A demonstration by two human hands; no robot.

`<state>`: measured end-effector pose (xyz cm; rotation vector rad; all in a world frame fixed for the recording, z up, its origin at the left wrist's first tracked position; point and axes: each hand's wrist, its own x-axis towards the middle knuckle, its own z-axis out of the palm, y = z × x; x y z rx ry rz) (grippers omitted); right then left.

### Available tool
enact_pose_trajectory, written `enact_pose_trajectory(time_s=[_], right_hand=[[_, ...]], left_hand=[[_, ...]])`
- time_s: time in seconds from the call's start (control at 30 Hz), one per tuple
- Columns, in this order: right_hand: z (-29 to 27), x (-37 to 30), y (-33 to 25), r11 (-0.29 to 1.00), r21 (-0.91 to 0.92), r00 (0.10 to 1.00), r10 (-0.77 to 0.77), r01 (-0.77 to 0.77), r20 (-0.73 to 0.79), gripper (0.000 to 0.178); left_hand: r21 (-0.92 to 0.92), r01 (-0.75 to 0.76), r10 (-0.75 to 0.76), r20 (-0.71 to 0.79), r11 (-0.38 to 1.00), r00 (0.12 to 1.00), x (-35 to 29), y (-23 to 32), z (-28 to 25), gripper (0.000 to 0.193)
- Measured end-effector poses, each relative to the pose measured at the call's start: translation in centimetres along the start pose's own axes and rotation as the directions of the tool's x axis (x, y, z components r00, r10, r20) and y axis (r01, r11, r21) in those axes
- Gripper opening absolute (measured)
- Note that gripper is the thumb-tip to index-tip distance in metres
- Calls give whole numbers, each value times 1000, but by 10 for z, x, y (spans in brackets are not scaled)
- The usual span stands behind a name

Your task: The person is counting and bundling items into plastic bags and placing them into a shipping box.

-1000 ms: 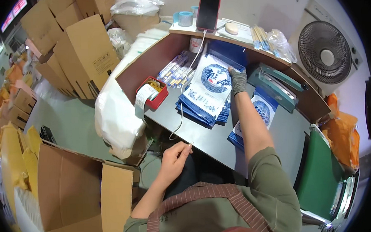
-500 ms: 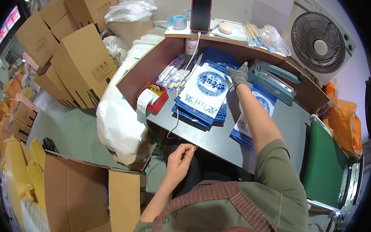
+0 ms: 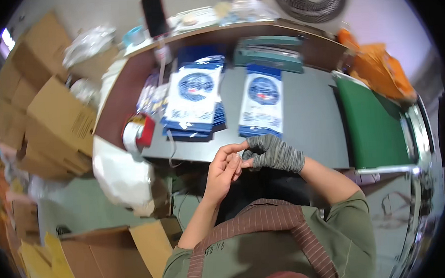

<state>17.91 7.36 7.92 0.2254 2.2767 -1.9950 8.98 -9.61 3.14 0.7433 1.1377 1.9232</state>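
My left hand (image 3: 225, 170) and my right hand (image 3: 276, 154), in a grey fingerless glove, meet at the desk's front edge. The fingers of both are curled and pinched together at the tips. Whatever lies between them is too small and hidden to name. Just beyond the right hand lies a short pile of blue-and-white printed packets (image 3: 262, 94). Left of it sits a taller, uneven stack of the same packets (image 3: 192, 98). Behind the short pile rests a teal device with a long hinged arm (image 3: 271, 53).
A red box (image 3: 148, 135) with a white paper roll (image 3: 132, 136) stands at the desk's left edge. A phone (image 3: 155, 15) with a white cable is propped on the back ledge. A green panel (image 3: 378, 126) borders the right; an open carton (image 3: 105, 261) stands lower left.
My right hand has come back from the far side of the desk to meet my left hand. The short pile now lies straighter and in full view. My view has turned rightward.
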Motion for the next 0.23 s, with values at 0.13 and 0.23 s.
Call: enact_pose_trajectory(time_s=[0.13, 0.23], right_hand=[[-21, -57, -4, 999, -31, 994, 25, -28, -102, 28], [-43, -106, -28, 960, -249, 982, 89, -129, -165, 22]], left_hand=[[-53, 83, -68, 240, 995, 968, 14, -12, 36, 22], [-17, 30, -21, 405, 999, 914, 32, -38, 51, 24]])
